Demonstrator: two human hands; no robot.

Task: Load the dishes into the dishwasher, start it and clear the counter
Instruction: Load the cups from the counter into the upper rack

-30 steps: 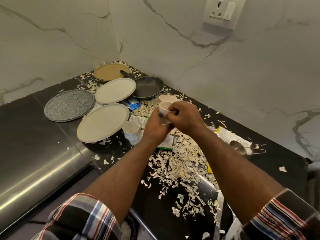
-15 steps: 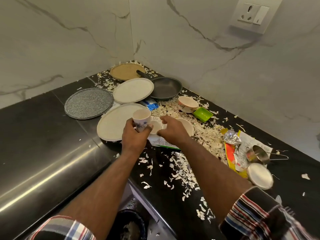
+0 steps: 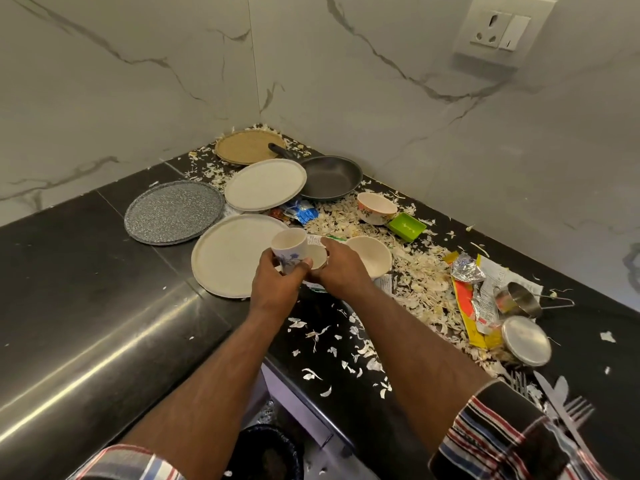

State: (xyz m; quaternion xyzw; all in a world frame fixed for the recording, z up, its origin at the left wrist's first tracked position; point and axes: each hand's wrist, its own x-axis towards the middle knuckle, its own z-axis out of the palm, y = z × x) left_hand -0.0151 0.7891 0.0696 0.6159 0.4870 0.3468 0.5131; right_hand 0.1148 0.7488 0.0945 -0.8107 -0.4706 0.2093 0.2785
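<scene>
Black stone forms the counter (image 3: pixel 86 271), which meets marbled wall panels at a corner and is strewn with pale peel scraps (image 3: pixel 408 271). The left hand (image 3: pixel 277 282) grips a white cup with a blue flower print (image 3: pixel 289 249), fingers curled round its lower wall; the cup stands upright and lifted above the edge of a large cream plate (image 3: pixel 228 254). The right hand (image 3: pixel 341 268) holds a second small cup (image 3: pixel 317 256), thumb and fingers pinching its rim; this cup tilts towards the camera, just beside the first. A cream bowl (image 3: pixel 372 254) sits immediately behind the right hand.

Further dishes remain on the counter: a grey speckled plate (image 3: pixel 173 211) to the left, a second cream plate (image 3: pixel 265 185) behind, a tan plate (image 3: pixel 247 147) in the corner, and a dark frying pan (image 3: pixel 330 176) whose handle lies across the tan plate. A floral bowl (image 3: pixel 375 207) stands beside a green square dish (image 3: pixel 407 226). To the right lie torn wrappers (image 3: pixel 474 296), a steel measuring cup (image 3: pixel 519 299) on its side and a steel lid (image 3: pixel 526 341). Forks and a knife (image 3: pixel 568 407) lie at the near right edge. A wall socket (image 3: pixel 498 29) is mounted above. Plaid sleeves cover both forearms at the lower frame.
</scene>
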